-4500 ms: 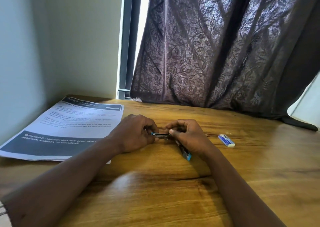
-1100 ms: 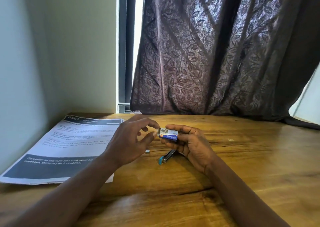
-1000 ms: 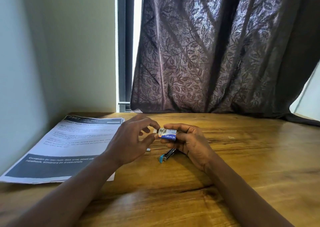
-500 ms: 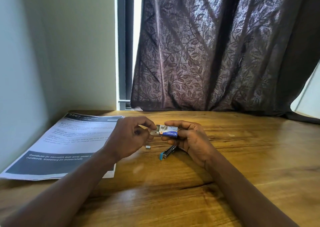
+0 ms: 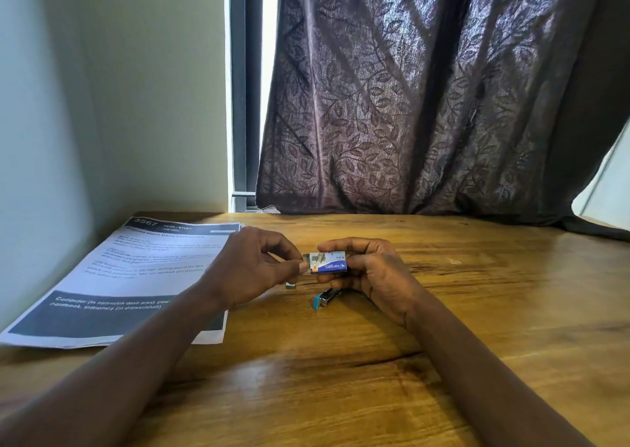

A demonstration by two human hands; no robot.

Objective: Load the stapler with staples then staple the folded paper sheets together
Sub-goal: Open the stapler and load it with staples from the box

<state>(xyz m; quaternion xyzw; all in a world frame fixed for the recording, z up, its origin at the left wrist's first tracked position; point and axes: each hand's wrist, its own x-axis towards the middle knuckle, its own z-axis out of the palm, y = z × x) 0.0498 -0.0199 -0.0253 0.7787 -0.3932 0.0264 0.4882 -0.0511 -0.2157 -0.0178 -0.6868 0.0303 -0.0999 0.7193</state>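
A dark leaf-patterned curtain (image 5: 426,105) hangs behind the wooden table (image 5: 341,361). Printed paper sheets (image 5: 143,266) lie flat on its left side. Over the middle, 2 hands meet. The right hand (image 5: 378,276) has its grip curled round the blue staple box (image 5: 329,263), and the left hand (image 5: 252,269) has its grip pinching the box's left end. The stapler (image 5: 324,298) lies on the table just beneath, with a small metal piece (image 5: 290,285) near it.

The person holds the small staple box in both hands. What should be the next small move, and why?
Probably the left hand should draw a strip of staples out of the staple box. The right hand grips the box, the left fingers pinch at its left end, and the stapler lies on the table below, not in either hand.
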